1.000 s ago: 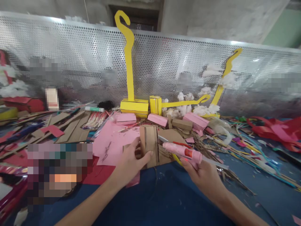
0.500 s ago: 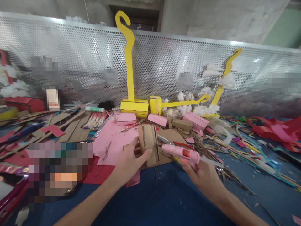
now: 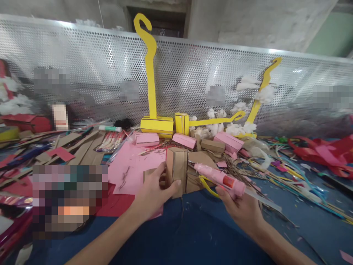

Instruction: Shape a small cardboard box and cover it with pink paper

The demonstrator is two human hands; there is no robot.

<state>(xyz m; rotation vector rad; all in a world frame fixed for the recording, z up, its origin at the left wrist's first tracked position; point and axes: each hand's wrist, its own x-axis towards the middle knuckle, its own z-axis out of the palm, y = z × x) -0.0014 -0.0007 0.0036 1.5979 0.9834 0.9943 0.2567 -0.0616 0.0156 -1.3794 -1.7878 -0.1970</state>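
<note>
Left hand (image 3: 153,191) clamped on cardboard box (image 3: 177,170), upright on blue bench (image 3: 193,235), fingers (image 3: 172,185) wrapped round its near face. Right hand (image 3: 242,209) closed on pink glue gun (image 3: 220,177), nozzle just beside box. Pink paper (image 3: 132,165) behind left hand.

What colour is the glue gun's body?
Pink glue gun, with a red label; head view.

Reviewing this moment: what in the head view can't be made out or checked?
- Glue gun tip: meets the cardboard box edge; contact too small to tell.
- Left hand: fingers behind the box are hidden by it.
- Right hand: trigger finger hidden under the gun body.
- Pixelated patch, lower left: blurred, contents unreadable.
- Perforated metal screen: hides what is behind it.
</note>
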